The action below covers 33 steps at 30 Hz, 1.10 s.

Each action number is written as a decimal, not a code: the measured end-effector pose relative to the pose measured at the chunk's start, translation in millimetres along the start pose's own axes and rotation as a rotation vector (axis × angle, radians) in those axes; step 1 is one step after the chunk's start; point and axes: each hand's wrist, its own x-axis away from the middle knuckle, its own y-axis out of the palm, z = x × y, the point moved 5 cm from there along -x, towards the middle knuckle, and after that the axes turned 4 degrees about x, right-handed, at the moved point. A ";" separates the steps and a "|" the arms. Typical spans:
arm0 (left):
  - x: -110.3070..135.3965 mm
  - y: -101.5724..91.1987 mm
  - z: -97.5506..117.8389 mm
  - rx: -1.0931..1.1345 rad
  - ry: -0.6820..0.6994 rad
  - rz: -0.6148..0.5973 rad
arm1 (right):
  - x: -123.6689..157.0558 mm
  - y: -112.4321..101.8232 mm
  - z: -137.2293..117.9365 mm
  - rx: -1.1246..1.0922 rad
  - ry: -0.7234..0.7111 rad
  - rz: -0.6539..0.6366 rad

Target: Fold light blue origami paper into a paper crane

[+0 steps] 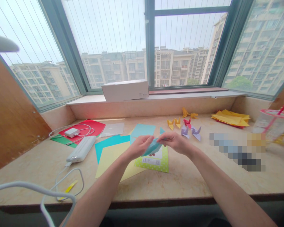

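Note:
Between my two hands is a light blue folded origami paper [153, 147], held a little above the work surface. My left hand [142, 145] pinches its left side, with the thumb on top. My right hand [174, 141] has its fingertips closed on the right side, near a pointed blue tip that sticks up. Below lies a green dotted sheet [165, 160] with a printed label. Light blue paper [143, 128], teal paper [101, 147] and pale yellow paper [113, 160] lie flat to the left and behind.
Several folded paper cranes [185, 130] stand beyond my right hand. A stack of yellow paper [230, 118] and a lidded cup with a straw [269, 126] are at right. A white power bank [81, 148], cables and red paper [98, 127] lie left. A white box [125, 90] rests on the sill.

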 end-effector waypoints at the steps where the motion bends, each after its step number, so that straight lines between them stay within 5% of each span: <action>1: 0.1 4.0 -1.4 0.001 -0.010 -0.036 | -0.2 0.0 -0.2 -0.019 0.014 0.015; 7: -4.0 5.5 -7.3 -0.080 0.067 0.021 | -2.7 -5.9 -2.7 -0.173 0.031 0.174; 13: -0.9 3.7 -1.0 -0.264 0.195 0.186 | -5.1 -5.5 4.0 -0.193 0.041 0.223; 18: 3.3 7.9 6.0 -0.382 0.253 0.182 | -4.3 -6.0 2.9 -0.157 0.042 0.241; 33: -2.7 7.3 -3.1 0.080 0.101 0.137 | -4.2 -12.0 3.5 -0.307 0.047 0.235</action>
